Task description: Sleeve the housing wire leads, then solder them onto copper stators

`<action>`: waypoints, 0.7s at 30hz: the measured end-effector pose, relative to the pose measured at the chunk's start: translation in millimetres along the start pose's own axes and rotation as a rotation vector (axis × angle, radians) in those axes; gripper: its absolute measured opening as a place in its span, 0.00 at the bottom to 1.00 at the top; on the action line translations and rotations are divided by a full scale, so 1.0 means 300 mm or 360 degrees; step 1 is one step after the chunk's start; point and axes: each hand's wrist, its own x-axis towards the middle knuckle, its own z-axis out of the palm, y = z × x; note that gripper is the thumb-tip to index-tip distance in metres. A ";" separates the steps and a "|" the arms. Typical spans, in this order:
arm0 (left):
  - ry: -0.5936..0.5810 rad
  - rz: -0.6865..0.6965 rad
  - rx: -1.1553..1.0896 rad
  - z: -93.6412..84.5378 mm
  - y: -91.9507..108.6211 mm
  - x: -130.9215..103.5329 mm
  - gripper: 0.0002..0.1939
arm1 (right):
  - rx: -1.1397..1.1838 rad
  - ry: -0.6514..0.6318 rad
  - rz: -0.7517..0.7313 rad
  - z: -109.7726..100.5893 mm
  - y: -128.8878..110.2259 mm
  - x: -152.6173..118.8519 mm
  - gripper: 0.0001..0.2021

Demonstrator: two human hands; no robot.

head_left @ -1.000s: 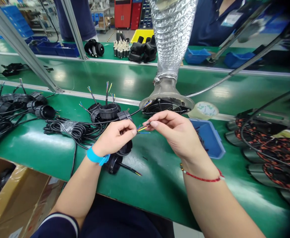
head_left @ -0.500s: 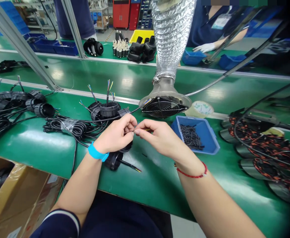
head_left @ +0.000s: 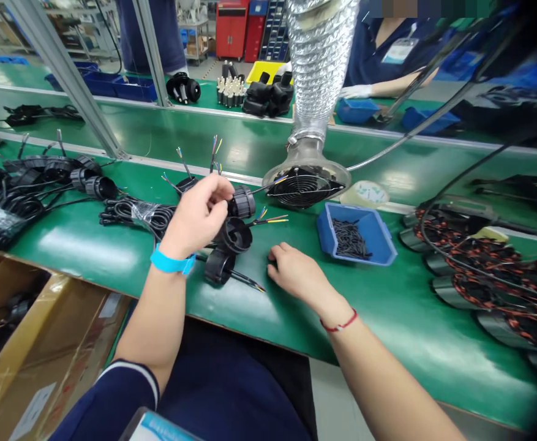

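From where I stand, the person wears a navy blue shirt [head_left: 240, 392], its front spreading across the bottom middle of the frame. A short sleeve [head_left: 107, 404] of the same navy shows at lower left, a narrow white stripe [head_left: 135, 364] curving round near its hem. The forearms and both hands are bare below that. On the left wrist, left of centre, sits a wide, flat wristband [head_left: 171, 262] in bright sky blue. On the right wrist, right of centre, there's a thin red bracelet [head_left: 348, 321] with a small pale spot. A blue-and-white badge [head_left: 162, 430] in a grey-edged holder peeks over the bottom edge.
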 end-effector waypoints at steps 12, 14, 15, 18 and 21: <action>0.0275 -0.0134 0.1407 -0.196 -0.128 -0.899 0.21 | 0.0539 0.0105 -0.0092 -0.021 0.123 0.061 0.02; 0.0227 0.0014 0.1656 -0.184 -0.153 -0.992 0.22 | 0.0666 0.0388 0.0000 -0.046 0.170 0.065 0.06; 0.0151 0.0156 0.1748 -0.178 -0.163 -1.016 0.22 | 0.0645 0.0545 0.0034 -0.060 0.196 0.068 0.09; -0.0179 0.0451 0.1863 -0.177 -0.192 -1.005 0.23 | 0.0429 0.0827 0.0147 -0.103 0.283 0.084 0.13; -0.0460 0.0509 0.1759 -0.212 -0.228 -0.923 0.28 | 0.0240 0.0662 0.0399 -0.119 0.382 0.106 0.13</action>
